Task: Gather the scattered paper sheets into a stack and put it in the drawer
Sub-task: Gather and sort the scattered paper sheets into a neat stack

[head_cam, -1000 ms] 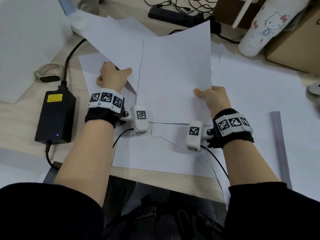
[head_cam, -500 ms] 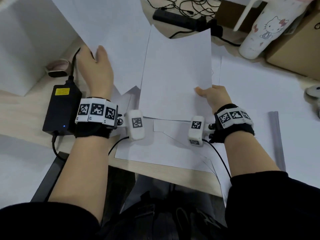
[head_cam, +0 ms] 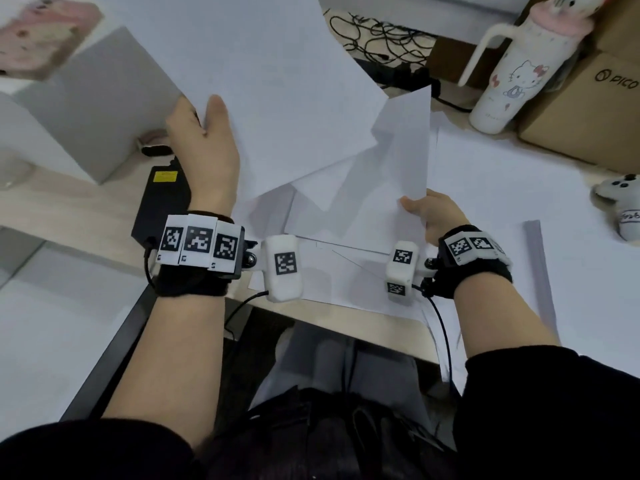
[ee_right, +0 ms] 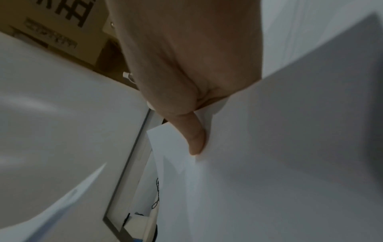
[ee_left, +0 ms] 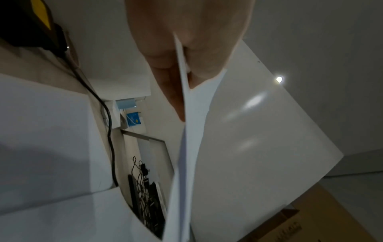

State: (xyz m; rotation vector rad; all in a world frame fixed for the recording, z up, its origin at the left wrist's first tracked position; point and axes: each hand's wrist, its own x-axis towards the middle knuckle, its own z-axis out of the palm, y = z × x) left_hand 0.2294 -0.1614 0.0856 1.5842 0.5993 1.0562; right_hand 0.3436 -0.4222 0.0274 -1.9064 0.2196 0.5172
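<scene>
My left hand [head_cam: 204, 140] holds a large white sheet [head_cam: 277, 84] raised off the desk by its left edge. In the left wrist view the sheet [ee_left: 248, 131] runs edge-on between thumb and fingers [ee_left: 172, 88]. My right hand [head_cam: 433, 216] pinches the lower right corner of a second white sheet [head_cam: 398, 157], which is tilted up beneath the first. The right wrist view shows the thumb [ee_right: 194, 139] pressed on that sheet [ee_right: 290, 147]. More white sheets [head_cam: 346, 271] lie overlapped flat on the desk under both hands. No drawer shows in any view.
A black power brick [head_cam: 162, 199] with its cable lies left of my left wrist. A white box [head_cam: 93, 105] stands at the far left. A Hello Kitty bottle [head_cam: 509, 74], a cardboard box [head_cam: 588, 109], tangled cables [head_cam: 377, 36] and a small white controller [head_cam: 620, 202] line the back and right.
My left hand has lifted its sheet higher and swung it over the middle, above the right hand's sheet. The right hand's sheet has tilted up and bent; that hand has stayed in place.
</scene>
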